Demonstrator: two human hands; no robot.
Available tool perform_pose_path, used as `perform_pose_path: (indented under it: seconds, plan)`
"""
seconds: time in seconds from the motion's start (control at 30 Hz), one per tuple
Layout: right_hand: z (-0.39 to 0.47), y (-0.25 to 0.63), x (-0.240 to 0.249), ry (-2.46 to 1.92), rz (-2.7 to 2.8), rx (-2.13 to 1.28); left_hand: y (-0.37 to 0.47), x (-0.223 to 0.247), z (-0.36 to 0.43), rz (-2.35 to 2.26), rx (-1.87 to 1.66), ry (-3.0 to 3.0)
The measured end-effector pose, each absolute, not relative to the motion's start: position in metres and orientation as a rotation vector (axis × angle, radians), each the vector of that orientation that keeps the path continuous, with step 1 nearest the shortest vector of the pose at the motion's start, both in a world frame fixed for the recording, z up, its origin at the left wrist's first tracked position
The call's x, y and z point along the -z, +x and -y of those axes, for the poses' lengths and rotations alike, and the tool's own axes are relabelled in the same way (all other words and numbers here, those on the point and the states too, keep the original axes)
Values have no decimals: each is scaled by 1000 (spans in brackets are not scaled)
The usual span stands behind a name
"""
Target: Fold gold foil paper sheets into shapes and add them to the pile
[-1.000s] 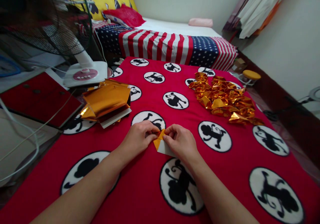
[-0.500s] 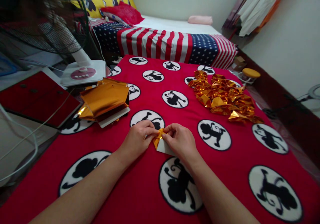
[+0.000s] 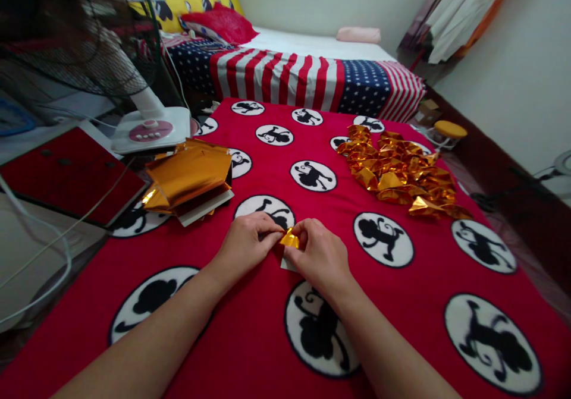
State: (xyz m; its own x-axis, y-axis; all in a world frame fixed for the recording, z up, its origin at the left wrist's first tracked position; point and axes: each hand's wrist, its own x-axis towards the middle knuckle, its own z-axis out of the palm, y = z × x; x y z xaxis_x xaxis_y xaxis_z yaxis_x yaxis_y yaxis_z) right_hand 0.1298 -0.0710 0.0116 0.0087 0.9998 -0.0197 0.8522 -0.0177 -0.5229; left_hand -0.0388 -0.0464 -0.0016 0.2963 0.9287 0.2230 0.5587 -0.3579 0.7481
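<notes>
Gold foil paper: small, part-folded, shiny and creased on top, with a matte whitish flap showing at its near edge. It sits at mid-blanket, directly in front of me, between my hands. My left hand has thumb and forefinger pinched on its left edge; my right hand grips its right side, thumb near the whitish flap. My own fingers hide both sides, so I cannot make out the full fold.

Forward left: a loose stack of flat gold foil sheets, a white fan base just behind. Forward right, well apart from my hands: a heap of crumpled-looking foil pieces.

Surface: red blanket, white discs bearing black monkey-like figures. Beyond, a bed with stars-and-stripes cloth and red pillow; yellow-topped stool at right.
</notes>
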Motion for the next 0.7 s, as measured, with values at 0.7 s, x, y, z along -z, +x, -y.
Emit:
perform_pose_path:
  seconds: [0.7]
  plan:
    - [68,138,-16,-1843,1897,-689,-37,1,55,-1314,-908,2205]
